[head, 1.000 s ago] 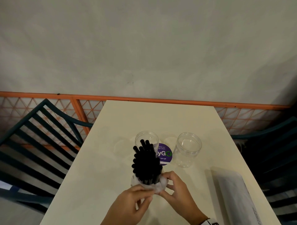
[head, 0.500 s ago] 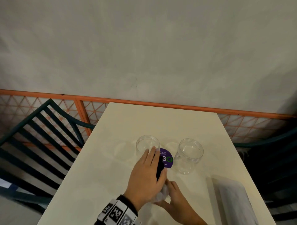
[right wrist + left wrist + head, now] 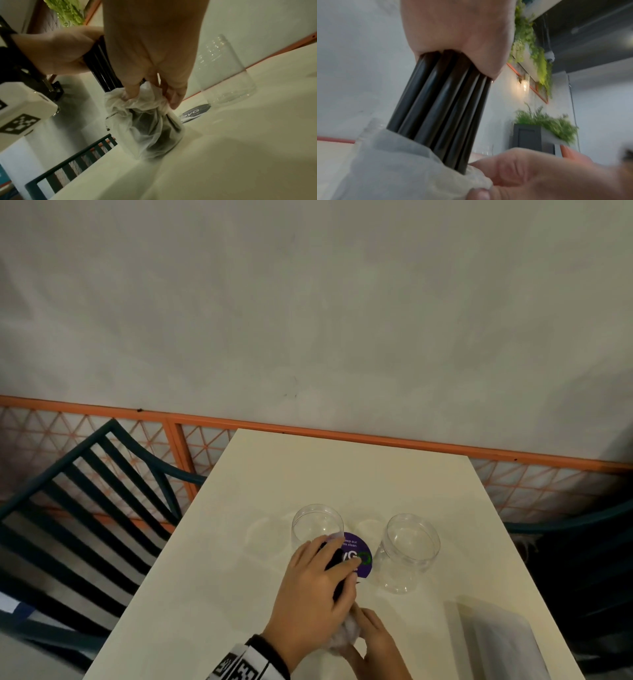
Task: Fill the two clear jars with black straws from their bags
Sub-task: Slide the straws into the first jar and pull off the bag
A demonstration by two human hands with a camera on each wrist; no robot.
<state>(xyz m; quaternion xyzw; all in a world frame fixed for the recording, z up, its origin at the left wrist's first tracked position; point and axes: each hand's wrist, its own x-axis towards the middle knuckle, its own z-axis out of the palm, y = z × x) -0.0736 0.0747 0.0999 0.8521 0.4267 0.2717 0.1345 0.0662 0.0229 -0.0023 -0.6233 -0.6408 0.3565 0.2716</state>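
Observation:
Two empty clear jars stand upright mid-table, the left jar (image 3: 317,525) and the right jar (image 3: 411,549). In front of them my left hand (image 3: 310,590) wraps over the upper part of a bundle of black straws (image 3: 440,105) and grips it. The straws' lower ends sit in a bunched thin plastic bag (image 3: 145,128) standing on the table. My right hand (image 3: 373,642) pinches the bag's crumpled rim (image 3: 137,94) just below the left hand. In the head view the left hand hides most of the straws. A second bag (image 3: 496,642) lies flat at the near right.
A round purple sticker (image 3: 356,556) lies on the cream table (image 3: 239,577) between the jars. Dark slatted chairs (image 3: 85,508) stand at both sides. An orange railing (image 3: 342,436) and a grey wall run behind the far edge.
My left hand has left the bag's rim and closed over the top of the straw bundle. The right hand stays on the bag. The jars have not moved.

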